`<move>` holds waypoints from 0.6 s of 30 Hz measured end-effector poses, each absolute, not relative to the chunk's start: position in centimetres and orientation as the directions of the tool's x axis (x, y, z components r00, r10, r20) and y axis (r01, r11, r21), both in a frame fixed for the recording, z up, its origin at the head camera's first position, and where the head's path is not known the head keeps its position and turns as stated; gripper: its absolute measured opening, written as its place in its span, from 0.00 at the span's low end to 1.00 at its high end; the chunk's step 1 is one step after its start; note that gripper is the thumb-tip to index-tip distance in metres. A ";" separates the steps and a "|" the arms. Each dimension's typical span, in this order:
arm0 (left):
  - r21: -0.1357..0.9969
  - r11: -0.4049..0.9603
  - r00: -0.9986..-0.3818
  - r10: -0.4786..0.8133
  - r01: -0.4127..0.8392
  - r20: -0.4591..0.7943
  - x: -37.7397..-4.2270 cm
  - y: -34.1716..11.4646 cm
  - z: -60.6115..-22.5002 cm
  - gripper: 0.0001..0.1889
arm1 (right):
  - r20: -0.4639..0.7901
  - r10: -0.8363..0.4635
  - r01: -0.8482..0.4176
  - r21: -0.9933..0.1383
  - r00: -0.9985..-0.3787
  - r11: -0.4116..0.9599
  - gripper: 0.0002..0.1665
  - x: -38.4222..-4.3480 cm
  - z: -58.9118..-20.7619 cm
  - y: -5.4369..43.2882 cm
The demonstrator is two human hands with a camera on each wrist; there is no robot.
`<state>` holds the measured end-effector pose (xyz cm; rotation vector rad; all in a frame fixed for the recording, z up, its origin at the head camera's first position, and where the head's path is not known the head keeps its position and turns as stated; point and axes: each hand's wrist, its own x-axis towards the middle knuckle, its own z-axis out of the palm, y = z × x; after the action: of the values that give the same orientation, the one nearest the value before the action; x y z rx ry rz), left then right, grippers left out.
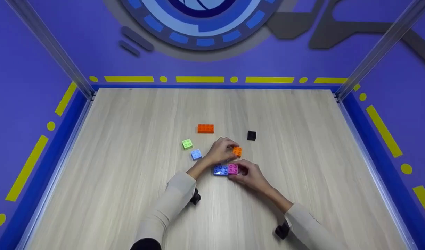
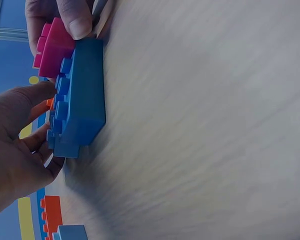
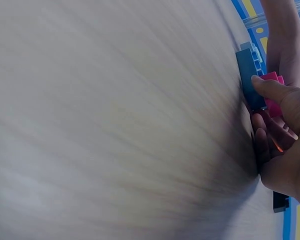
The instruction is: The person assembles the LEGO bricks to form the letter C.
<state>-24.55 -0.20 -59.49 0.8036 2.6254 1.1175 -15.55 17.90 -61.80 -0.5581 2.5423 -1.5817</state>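
Head view: two hands work over a pale wood worktop [image 1: 129, 156].
Right hand [image 1: 250, 176]: fingers clamped on the pink block [image 1: 233, 169], thumb on its near side.
Pink block: on the studs at the right end of the long blue block [image 1: 220, 170]; whether fully seated, I cannot tell.
Left hand [image 1: 220, 151]: fingers clamped on the small orange block [image 1: 237, 151], just beyond the pink one.
Joining step: judged to be fitting pink onto blue, small orange held ready.
Next move: seems to call for pressing pink squarely down while blue is kept from sliding, then lining small orange up with bare studs.
Loose blocks: four; one long orange block [image 1: 205, 128], one lime block [image 1: 187, 144], one light blue block [image 1: 196, 154], one black block [image 1: 251, 135].
Orange blocks: two, one long, one small.
All blocks: seven made out; whether another blue piece sits behind the long blue block, I cannot tell.
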 end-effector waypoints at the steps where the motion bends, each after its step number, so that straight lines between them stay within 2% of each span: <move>1: 0.711 0.568 -0.837 0.544 0.415 0.055 -24.6 -0.3 -59.5 0.20 | 0.105 -0.356 -0.252 -0.883 -0.929 0.396 0.25 -15.6 -61.8 17.9; 10: 0.791 0.513 -0.863 0.504 0.333 0.036 -24.4 -2.1 -58.4 0.20 | 0.083 -0.358 -0.236 -0.880 -0.930 0.412 0.25 -15.5 -61.8 17.9; 18: 0.820 0.460 -0.850 0.523 0.341 0.060 -24.1 -4.6 -57.4 0.19 | 0.074 -0.348 -0.227 -0.877 -0.935 0.424 0.26 -15.5 -61.6 17.9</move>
<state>-24.12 -4.61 -57.35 0.7527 2.5077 1.3386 -15.51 17.89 -61.64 -0.5168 2.5483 -1.5411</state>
